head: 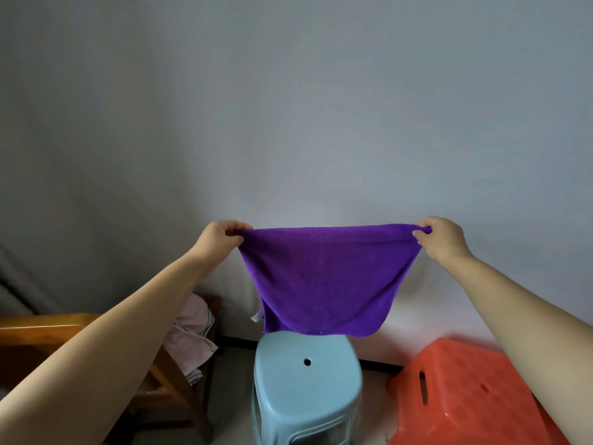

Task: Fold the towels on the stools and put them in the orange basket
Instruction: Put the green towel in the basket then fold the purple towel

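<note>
While my two bare forearms reach up from the bottom corners of the view, I see nearest me a light blue stool (pixel 307 380) with a small round hole in its seat, its top bare. Just to its right sits an orange plastic piece (pixel 462 393) with a slot in it; I cannot tell whether it is a stool or the basket turned over. To the left a brown wooden chair (pixel 173 390) carries a pale pink cloth (pixel 192 338) with dark stripes, draped over its edge.

Higher and farther out, my left hand (pixel 221 240) pinches one top corner of a purple towel (pixel 327 281) between thumb and fingers, and my right hand (pixel 441 237) pinches the other top corner the same way. Between them the top hem runs taut and nearly level. Below it the towel hangs in the air above the blue stool, narrowing downward, its lower edge just over the far rim of the seat; whether it touches I cannot tell.

Behind everything stands a plain grey wall (pixel 288 107).
</note>
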